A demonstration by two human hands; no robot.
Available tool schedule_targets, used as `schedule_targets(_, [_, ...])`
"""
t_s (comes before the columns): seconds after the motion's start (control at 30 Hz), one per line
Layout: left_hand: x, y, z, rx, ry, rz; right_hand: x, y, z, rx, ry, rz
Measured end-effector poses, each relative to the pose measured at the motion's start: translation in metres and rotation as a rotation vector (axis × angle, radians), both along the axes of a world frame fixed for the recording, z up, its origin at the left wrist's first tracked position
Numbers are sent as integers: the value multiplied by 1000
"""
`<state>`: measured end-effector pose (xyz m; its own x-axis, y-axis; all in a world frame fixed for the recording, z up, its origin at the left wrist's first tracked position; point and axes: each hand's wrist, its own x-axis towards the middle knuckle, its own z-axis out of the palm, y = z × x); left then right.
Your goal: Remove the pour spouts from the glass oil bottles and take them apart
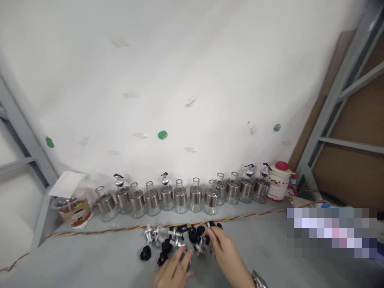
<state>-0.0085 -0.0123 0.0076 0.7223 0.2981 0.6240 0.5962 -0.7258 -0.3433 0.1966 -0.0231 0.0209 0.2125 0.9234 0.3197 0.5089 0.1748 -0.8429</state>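
On the grey table lies a loose pile of silver bottle pourers (157, 234) and black pourer caps (145, 253). My left hand (172, 270) is at the near edge of the pile, its fingers curled around a dark piece that they mostly hide. At the pile's right side, my right hand (222, 248) pinches its thumb and forefinger together among the pourers. Whatever sits in that pinch is small and partly covered. Behind the pile stands a row of glass bottles with metal bands (180, 198), some open-necked, several topped with a pourer (165, 179).
A twisted red-and-yellow wire (120, 230) runs across the table between bottles and pile. A printed plastic tub (75, 212) stands at the left, a cream jar with a red lid (279, 182) at the right. White wall behind; metal frames (315, 140) flank both sides.
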Motion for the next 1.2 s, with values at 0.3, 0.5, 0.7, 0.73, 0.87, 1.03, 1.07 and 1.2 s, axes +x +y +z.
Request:
schedule_targets(0.3, [-8,26,-18,-11,-4,199,7,-2,-4,-3,-153,-4])
schedule_targets(0.5, [-11,29,-28,0,-38,223,44,8,22,117,-173,-250])
schedule_targets(0.7, [-10,29,-27,42,-83,105,143,38,43,284,-166,-653])
schedule_targets(0.73, [-9,29,-27,36,-80,101,158,44,45,292,-169,-720])
schedule_targets(0.87, [-10,29,-31,-3,-71,114,203,66,46,279,-207,-900])
schedule_targets(1.03, [-10,32,-34,-52,-104,106,221,93,45,192,-236,-965])
schedule_targets(1.07, [-10,32,-33,-50,-109,99,223,97,45,172,-232,-976])
schedule_targets(1.2, [-7,31,-26,-33,-121,46,226,106,47,143,-195,-1009])
